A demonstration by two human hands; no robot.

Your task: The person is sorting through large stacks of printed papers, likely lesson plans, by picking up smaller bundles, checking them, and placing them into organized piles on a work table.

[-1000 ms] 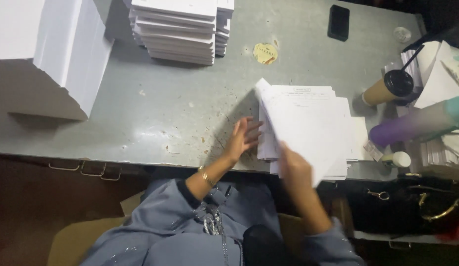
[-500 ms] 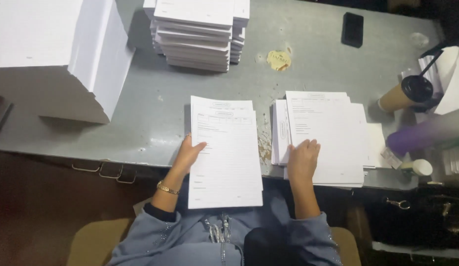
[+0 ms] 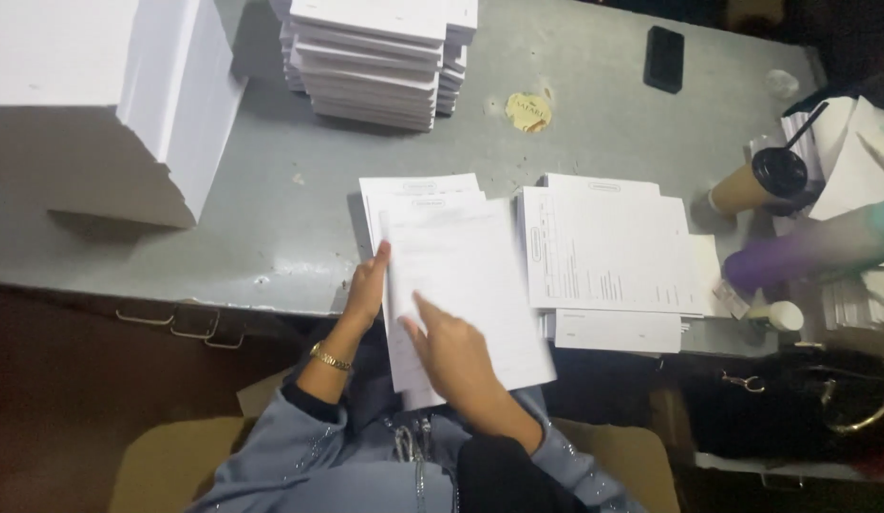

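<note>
While the grey metal worktop (image 3: 271,237) fills most of the head view, its largest load is a white carton (image 3: 100,95) at ten o'clock, matt and sharp-edged. At twelve o'clock stands a stack of white pads (image 3: 376,62), squared off in layers. At three o'clock of the hands lies a pile of printed forms (image 3: 608,252), flat, thin paper with fine ruled text, its lower sheets poking out below.

The sheet in hand (image 3: 466,285) lies at the near edge of the worktop, overhanging it toward the lap. Its long axis runs roughly twelve to six o'clock, tilted slightly toward five. It rests on a small stack of like forms (image 3: 418,185) whose top edges show at twelve o'clock.

The left hand (image 3: 366,290) sits at nine o'clock of the sheet, fingers together along its left margin, thumb side touching the paper edge; whether it pinches the sheet cannot be told. The right hand (image 3: 456,356) lies on the lower half of the sheet, index finger extended toward eleven o'clock, remaining fingers curled; it presses rather than clamps. The right hand is the nearer to the sheet's middle.

Smaller items: a lidded paper cup with straw (image 3: 760,180) at two o'clock, a purple bottle (image 3: 803,256) lying at three, a black phone (image 3: 664,59) at one, a round yellow sticker (image 3: 528,112), a gold bracelet (image 3: 330,358).
</note>
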